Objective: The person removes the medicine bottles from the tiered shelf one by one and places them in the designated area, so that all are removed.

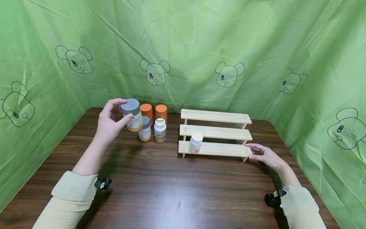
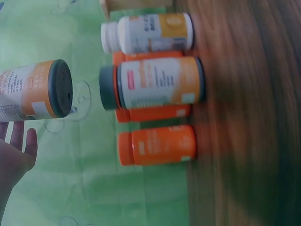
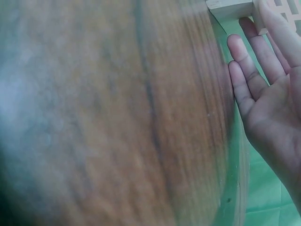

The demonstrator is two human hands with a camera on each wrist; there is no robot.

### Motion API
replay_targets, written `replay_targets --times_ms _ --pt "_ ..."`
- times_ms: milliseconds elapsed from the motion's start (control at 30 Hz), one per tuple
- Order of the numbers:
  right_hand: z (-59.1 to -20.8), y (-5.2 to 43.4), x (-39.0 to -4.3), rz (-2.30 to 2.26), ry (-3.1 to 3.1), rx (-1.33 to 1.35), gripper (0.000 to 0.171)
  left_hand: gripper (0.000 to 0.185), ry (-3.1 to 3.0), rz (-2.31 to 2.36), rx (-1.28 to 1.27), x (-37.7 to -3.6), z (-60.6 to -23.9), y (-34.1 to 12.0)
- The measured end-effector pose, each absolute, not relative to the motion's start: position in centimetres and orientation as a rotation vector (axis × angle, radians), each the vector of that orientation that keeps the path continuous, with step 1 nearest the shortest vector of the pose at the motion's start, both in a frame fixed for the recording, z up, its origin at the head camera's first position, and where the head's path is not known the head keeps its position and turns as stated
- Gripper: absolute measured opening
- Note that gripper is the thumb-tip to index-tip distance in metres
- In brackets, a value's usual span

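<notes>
While your left hand (image 1: 110,122) clasps the grey-lidded bottle (image 1: 132,115) aloft, your flat-fingered right hand (image 1: 264,155) steadies the rack (image 1: 217,149); one white bottle (image 1: 195,142) shelved, four bottles (image 1: 154,122) wait on the worktop (image 1: 171,190).

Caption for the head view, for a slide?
Left hand lifts grey-lidded bottle; right hand rests against wooden step shelf.
</notes>
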State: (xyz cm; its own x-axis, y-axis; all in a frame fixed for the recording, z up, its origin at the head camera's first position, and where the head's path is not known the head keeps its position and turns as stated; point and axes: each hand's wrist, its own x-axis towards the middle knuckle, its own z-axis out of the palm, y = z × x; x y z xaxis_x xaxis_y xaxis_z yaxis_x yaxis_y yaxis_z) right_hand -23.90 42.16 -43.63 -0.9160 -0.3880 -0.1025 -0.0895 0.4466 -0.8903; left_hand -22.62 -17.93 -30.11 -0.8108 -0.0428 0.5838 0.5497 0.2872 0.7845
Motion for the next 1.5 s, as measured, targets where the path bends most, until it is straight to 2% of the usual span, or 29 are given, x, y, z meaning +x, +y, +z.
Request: replay_targets --times_ms 567,833,1200,1500 --pt "-44.4 42.7 -24.3 -1.506 2.368 -0.476 0.053 0.044 -2.217 -1.45 -0.213 -24.3 -33.3 -20.7" --pt "-44.4 42.8 -24.4 -1.504 2.375 -0.462 0.053 0.044 -2.303 -1.413 -0.18 -25.3 -34.5 -21.7" --pt "-44.2 42.6 -24.2 -1.504 2.374 -0.443 0.053 0.047 -2.447 -1.334 -0.118 -28.1 -38.5 -24.1" --pt "-44.3 42.6 -24.2 -1.512 2.366 -0.456 0.053 0.046 -2.519 -1.326 -0.159 -28.8 -39.9 -24.8"
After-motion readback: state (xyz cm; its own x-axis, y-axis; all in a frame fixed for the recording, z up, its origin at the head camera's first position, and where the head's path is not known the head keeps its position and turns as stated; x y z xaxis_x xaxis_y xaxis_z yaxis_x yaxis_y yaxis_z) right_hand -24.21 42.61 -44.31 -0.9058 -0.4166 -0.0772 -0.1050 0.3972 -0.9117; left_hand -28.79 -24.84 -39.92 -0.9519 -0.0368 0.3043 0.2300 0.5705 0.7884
